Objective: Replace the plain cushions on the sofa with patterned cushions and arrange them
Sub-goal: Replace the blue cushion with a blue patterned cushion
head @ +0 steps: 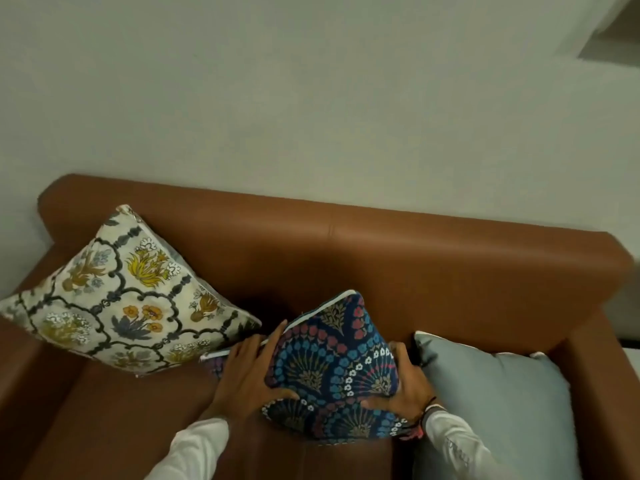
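A dark blue patterned cushion (pixel 332 368) with fan and flower motifs stands in the middle of the brown leather sofa (pixel 398 258). My left hand (pixel 251 375) grips its left edge and my right hand (pixel 405 386) grips its right edge. A cream floral patterned cushion (pixel 128 299) leans in the sofa's left corner, its lower tip touching the blue cushion's left side. A plain light blue cushion (pixel 495 410) rests at the right end of the seat, right beside my right hand.
A pale wall (pixel 311 98) rises behind the sofa back. The brown armrests (pixel 595 375) close in both ends of the seat. Bare seat leather (pixel 114 420) lies at the front left, below the floral cushion.
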Tool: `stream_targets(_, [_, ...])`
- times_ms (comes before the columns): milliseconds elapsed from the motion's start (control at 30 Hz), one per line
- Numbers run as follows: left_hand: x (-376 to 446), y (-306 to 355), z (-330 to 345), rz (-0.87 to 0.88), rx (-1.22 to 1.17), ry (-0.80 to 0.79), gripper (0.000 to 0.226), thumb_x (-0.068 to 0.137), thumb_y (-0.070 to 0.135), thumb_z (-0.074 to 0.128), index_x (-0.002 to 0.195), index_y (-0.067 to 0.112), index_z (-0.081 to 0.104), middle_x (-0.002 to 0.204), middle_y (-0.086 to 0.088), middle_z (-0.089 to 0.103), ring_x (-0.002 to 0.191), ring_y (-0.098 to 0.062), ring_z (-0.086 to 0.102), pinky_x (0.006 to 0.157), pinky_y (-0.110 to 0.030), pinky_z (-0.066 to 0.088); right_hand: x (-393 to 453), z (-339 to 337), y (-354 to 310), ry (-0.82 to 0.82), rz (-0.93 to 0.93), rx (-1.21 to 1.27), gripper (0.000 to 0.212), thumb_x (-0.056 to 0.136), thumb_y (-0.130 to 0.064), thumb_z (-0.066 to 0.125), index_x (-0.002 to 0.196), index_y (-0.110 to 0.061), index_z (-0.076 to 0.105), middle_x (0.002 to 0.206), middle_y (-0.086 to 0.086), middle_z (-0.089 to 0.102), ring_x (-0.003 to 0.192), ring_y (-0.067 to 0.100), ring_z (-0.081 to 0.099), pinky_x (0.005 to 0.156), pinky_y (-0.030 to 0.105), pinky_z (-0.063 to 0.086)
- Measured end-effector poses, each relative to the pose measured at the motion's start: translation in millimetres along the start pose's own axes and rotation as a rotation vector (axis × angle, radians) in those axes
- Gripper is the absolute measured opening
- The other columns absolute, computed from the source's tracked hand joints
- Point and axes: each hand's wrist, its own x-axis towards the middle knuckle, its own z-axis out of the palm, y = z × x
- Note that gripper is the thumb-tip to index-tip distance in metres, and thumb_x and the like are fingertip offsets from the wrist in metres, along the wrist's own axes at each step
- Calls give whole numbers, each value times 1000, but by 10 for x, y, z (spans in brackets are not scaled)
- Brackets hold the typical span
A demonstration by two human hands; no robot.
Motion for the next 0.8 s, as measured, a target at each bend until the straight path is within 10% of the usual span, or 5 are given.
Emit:
stream_targets(300, [632,303,-463,-49,167,16,133,54,106,30,159,26,16,116,-7,53,106,-30,55,91,-44,45,409,-723,-358,-8,-95,-149,105,42,-80,79,129,-62,25,125,-24,63,118,22,62,93,37,53])
stream_targets(500, [850,222,-369,-172,205,-132,134,51,103,30,160,32,-3,137,-7,45,126,-30,47,106,-45,37,643,-630,-372,-62,-42,-208,116,46,-79,77,143,-43,24,136,-2,62,123,32,59,99,47,51])
stream_targets(800, [266,709,-364,-242,250,52,105,78,87,38,160,29,8,164,-14,27,151,-31,29,120,-54,27,157,-701,-337,47,-17,-214,104,67,-64,78,148,-30,21,143,10,49,127,34,51,102,50,48])
